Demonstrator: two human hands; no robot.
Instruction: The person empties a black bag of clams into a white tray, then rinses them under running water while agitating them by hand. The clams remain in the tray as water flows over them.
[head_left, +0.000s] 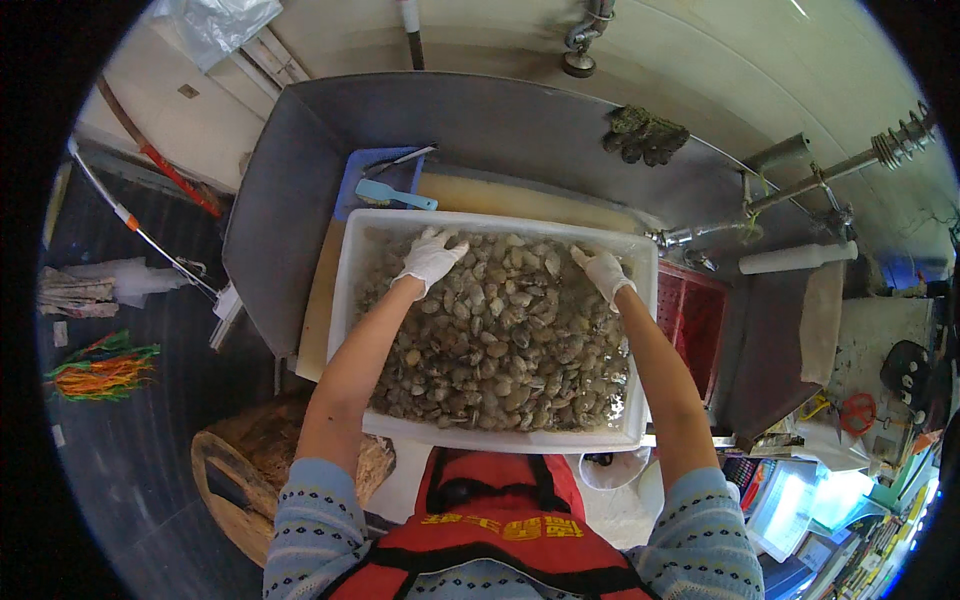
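Before me stands a white rectangular plastic tub (480, 435), filled with many shellfish, apparently clams (495, 330), in murky water. My left hand (431, 260), in a white glove, rests at the far left part of the shellfish, its fingers spread and holding nothing that I can see. At the far right part, my right hand (602, 274), gloved alike, touches the shellfish near the tub's wall. Its fingertips point away from me and are partly hidden at the water, so whether it grips any shell is unclear.
The tub sits inside a grey metal sink (480, 112), over a pale board (525, 196). Beyond its left corner lies a blue basket (349, 176) with a light-blue brush (397, 195). A red crate (690, 322) and a tap (675, 237) flank the right side. Dark gloves (645, 135) hang on the sink's rim.
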